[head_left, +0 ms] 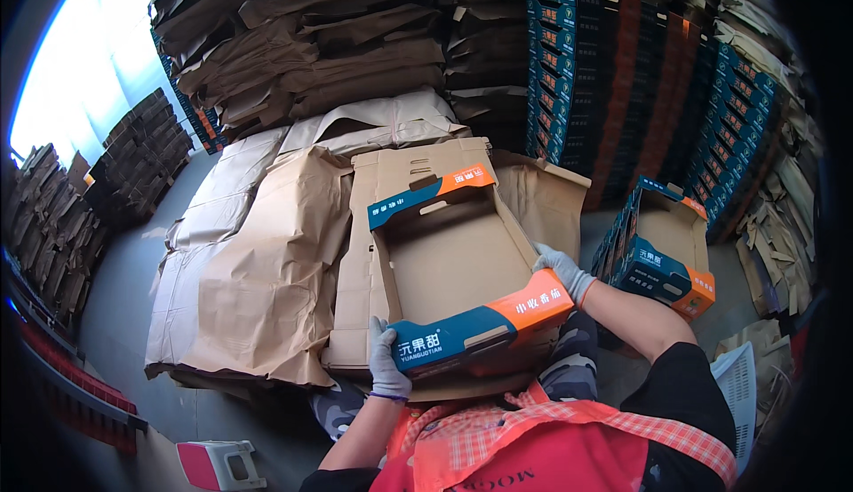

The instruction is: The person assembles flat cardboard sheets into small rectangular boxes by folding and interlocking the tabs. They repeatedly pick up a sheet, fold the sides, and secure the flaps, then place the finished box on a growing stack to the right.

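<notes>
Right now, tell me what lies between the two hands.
The open box, its blue-and-orange near wall stretching from the left hand toward the right hand; the head view shows it.

Open carton point(484, 330): corrugated cardboard; interior bare, matt and smooth; outer front panel printed, with a slight sheen. Left glove point(388, 368) and right glove point(566, 272), at the carton's sides: matt knitted cloth. Wrapped bundle point(275, 265), left of the carton: matt brown paper, heavily creased. Layered stack point(311, 43), beyond the carton: paper-like or cardboard sheets, rough-edged. Second carton point(657, 270), right of the carton: printed cardboard, plain matt inside. Apron point(480, 443), nearest side of the carton: woven checked cloth, matt, wrinkled. Stool point(197, 465), left and nearer than the carton: smooth moulded plastic.
</notes>
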`<state>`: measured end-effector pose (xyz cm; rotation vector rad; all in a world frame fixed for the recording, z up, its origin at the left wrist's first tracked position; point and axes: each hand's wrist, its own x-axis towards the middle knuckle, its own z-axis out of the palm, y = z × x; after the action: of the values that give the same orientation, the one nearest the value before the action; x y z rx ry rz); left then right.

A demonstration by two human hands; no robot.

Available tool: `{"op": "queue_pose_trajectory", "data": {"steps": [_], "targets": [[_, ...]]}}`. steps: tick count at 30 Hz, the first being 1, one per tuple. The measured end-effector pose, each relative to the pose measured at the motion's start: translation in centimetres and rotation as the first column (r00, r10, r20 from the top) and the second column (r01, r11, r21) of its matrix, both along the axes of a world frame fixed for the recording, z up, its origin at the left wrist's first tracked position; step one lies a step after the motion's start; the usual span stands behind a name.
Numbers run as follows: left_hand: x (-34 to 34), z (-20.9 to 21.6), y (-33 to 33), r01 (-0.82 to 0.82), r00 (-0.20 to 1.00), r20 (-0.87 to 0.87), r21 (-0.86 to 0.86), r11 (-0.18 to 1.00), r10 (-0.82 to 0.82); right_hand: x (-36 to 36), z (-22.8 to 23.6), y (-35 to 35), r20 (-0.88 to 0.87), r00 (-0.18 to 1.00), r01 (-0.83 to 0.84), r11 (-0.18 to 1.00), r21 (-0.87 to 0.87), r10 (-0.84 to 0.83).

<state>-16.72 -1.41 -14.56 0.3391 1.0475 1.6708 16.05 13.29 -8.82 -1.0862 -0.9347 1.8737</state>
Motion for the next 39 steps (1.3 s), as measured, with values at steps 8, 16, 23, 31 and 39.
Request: {"op": "queue_pose_trajectory", "data": {"steps": [8, 16, 23, 31, 39], "targets": [[10.2, -2.4, -1.1, 0.484, 0.644, 0.642, 0.079, 0.872, -0.415, -7.2, 23.1, -4.5, 0.779, 0.522, -0.745, 0.260, 0.615, -0.346], [7.6, 17.9, -3.7, 0.707, 0.000, -0.836, 0.388, 0.591, 0.549, -10.9, 19.6, -2.4, 0.245, 0.889, -0.136, 0.287, 0.948, -0.387], [7.0, 25.4, 7.1, 0.519, -0.553, -0.805, -0.131, 0.845, 0.215, -6.5, 21.5, -4.3, 0.661, 0.481, -0.509, 0.430, 0.746, -0.576], [6.7, 24.6, 6.7, 0.584, -0.472, -0.849, -0.100, 0.806, 0.237, -4.7, 23.4, -3.4, 0.837, 0.208, -0.898, 0.240, 0.368, -0.506], [6.8, 22.4, 5.4, 0.576, -0.312, -0.864, 0.159, 0.802, 0.396, -9.8, 20.2, -0.3, 0.909, 0.130, -0.850, 0.427, 0.307, -0.396]]}}
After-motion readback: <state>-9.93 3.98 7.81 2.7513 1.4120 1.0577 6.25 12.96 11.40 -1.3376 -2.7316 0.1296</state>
